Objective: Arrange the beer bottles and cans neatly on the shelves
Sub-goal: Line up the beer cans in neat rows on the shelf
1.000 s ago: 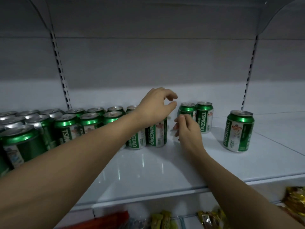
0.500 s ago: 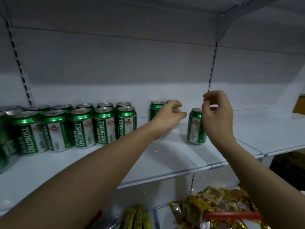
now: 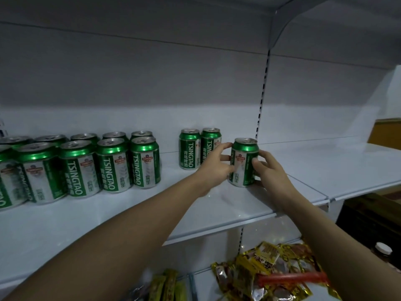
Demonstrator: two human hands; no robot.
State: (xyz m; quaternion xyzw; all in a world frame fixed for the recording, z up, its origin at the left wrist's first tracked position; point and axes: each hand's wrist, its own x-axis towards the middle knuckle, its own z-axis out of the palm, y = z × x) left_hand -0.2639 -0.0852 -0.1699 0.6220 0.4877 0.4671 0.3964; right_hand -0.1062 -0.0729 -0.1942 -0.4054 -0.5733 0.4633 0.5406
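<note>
Both hands, left (image 3: 213,165) and right (image 3: 268,170), are clasped round one stray can (image 3: 244,162), which stands upright on the shelf (image 3: 217,213) just right of the pair (image 3: 199,147) and a little nearer the front edge. To do this well, I would keep it upright and slide it rather than lift, closing it against the pair. Then turn its label forward like the big block (image 3: 86,164) well left of the pair.
</note>
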